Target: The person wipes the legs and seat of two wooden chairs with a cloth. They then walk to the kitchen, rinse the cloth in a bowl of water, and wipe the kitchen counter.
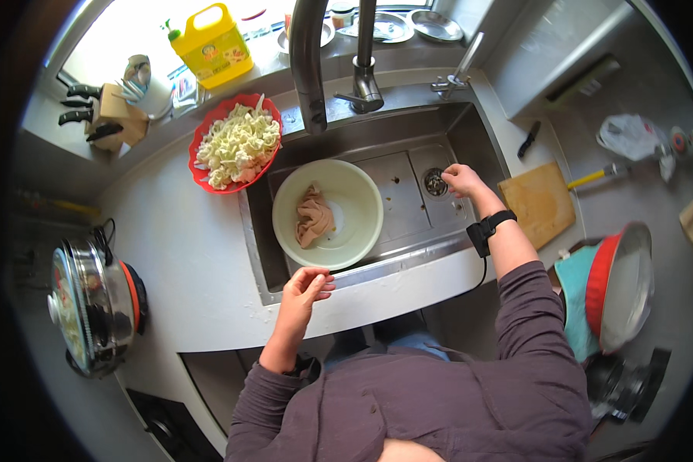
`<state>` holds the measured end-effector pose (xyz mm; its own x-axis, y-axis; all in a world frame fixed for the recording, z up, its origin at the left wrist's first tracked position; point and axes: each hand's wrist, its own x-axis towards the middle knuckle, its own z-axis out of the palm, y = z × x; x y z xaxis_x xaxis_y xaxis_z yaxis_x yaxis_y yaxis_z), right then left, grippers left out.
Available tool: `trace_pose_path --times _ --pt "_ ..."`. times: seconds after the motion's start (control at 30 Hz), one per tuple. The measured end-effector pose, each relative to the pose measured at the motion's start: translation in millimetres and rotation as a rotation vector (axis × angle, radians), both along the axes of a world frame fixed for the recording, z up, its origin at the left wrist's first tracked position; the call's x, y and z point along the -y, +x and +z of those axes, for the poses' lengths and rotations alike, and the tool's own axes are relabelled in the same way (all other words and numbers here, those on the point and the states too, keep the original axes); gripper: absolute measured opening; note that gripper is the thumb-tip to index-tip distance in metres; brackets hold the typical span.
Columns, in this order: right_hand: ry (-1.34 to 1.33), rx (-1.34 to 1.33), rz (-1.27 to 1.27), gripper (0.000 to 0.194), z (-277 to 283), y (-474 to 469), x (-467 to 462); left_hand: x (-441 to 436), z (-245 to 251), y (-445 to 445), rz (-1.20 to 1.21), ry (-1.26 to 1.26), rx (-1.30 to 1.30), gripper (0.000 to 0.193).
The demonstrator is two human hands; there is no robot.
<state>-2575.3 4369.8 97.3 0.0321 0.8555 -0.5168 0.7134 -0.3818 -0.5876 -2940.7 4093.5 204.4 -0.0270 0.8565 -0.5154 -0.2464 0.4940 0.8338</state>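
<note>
My right hand (465,180) hovers at the sink drain strainer (435,182), its fingertips bunched together; whether something small is pinched there is hard to see. Dark and pale scraps sit in the strainer. My left hand (307,293), fingers loosely curled and apart, is at the sink's front edge beside the rim of a pale green plastic basin (359,231), holding nothing. Inside that basin lies a crumpled pinkish-tan cloth (315,218). The basin stands in the left part of the stainless steel sink (401,216), and a few food bits are scattered on the sink floor.
A red basket (194,151) of cauliflower pieces (239,144) overlaps the sink's left rim. The faucet (310,69) arches over the back. On the right are a wooden cutting board (540,202) and a black-handled knife (529,140). An electric pot (95,306) stands at left.
</note>
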Motion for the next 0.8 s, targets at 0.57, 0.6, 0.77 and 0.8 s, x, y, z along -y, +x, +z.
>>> trace_pose_path --times 0.57,0.6,0.77,0.8 --pt "-0.173 0.622 0.585 0.049 -94 -11 -65 -66 32 47 0.262 0.033 -0.13 0.021" --pt "-0.151 0.583 0.594 0.047 -87 -12 -65 -67 30 48 0.259 0.024 -0.119 0.021" --pt "0.273 0.484 0.36 0.032 -69 -1 -54 -76 27 53 0.219 0.021 -0.05 0.021" --pt "0.467 0.452 0.366 0.026 -71 2 -47 -78 26 54 0.205 0.028 -0.056 0.021"
